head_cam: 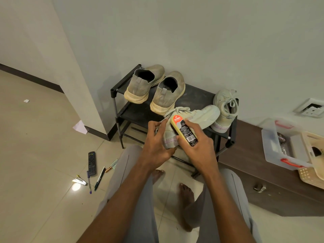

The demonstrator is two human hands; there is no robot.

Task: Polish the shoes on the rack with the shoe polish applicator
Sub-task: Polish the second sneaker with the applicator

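My left hand (157, 142) grips the heel end of a pale green lace-up sneaker (198, 116), held in front of the black shoe rack (194, 95). In my right hand (199, 146) is the shoe polish applicator (184, 132), a yellow and black block with an orange top, pressed against the sneaker's side near the heel. The matching sneaker (226, 109) stands on the rack's right end. A pair of tan slip-on shoes (154, 88) sits on the rack's left half, heels toward me.
A low brown cabinet (263, 172) at right carries a clear plastic box (280, 146) and a cream basket (313, 158). On the tiled floor at left lie a remote control (92, 163), pens (100, 178) and small items. My legs and bare feet are below the rack.
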